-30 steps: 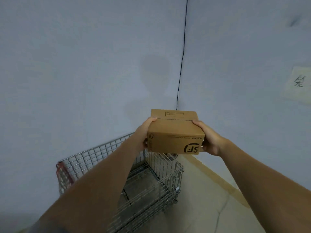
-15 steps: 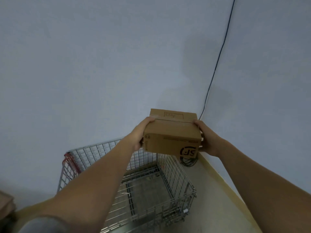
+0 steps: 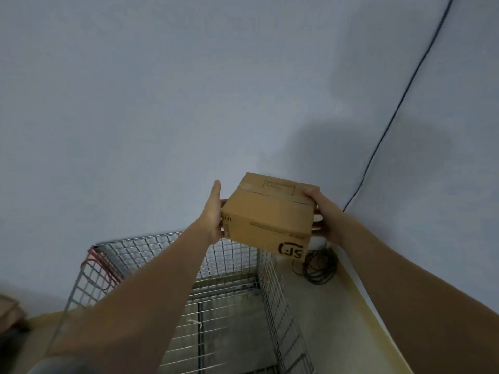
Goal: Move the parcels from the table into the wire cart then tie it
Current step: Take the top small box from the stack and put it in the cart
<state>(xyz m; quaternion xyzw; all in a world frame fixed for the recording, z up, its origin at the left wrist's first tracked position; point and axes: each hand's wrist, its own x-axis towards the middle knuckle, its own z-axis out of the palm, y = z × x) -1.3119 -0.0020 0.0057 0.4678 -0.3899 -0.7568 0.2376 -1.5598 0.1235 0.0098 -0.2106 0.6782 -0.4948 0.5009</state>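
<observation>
A person holds one box (image 3: 267,214) at centre frame, clear of the cart (image 3: 272,287) and above its far right corner. The left hand (image 3: 213,211) presses flat against the box's left end; the right hand (image 3: 321,211) wraps the right end, thumb on the top panel. Each grip is closed on the box, which is pinched between the two palms. The box tilts, its near right corner lowest, with the printed logo upside down on the near face.

Step in hand, as judged: lowering this parcel into the cart. To do it well, level the box first, bring it inward over the open mesh top so it clears the right wall, then lower it until it rests on the cart floor before loosening either palm. Setting it into a corner would leave room for later parcels. Letting go early would risk a drop onto the wire floor.

Containers: the cart, at lower centre, is an open-topped wire cage standing near the corner of the room. No parcel shows inside it; a small pale scrap (image 3: 195,323) lies on its floor. A red cord (image 3: 98,261) hangs at its upper left corner, possibly the tie for later. A dark cable coil (image 3: 317,267) lies on the floor right of the cart. The counter is not clearly visible.
</observation>
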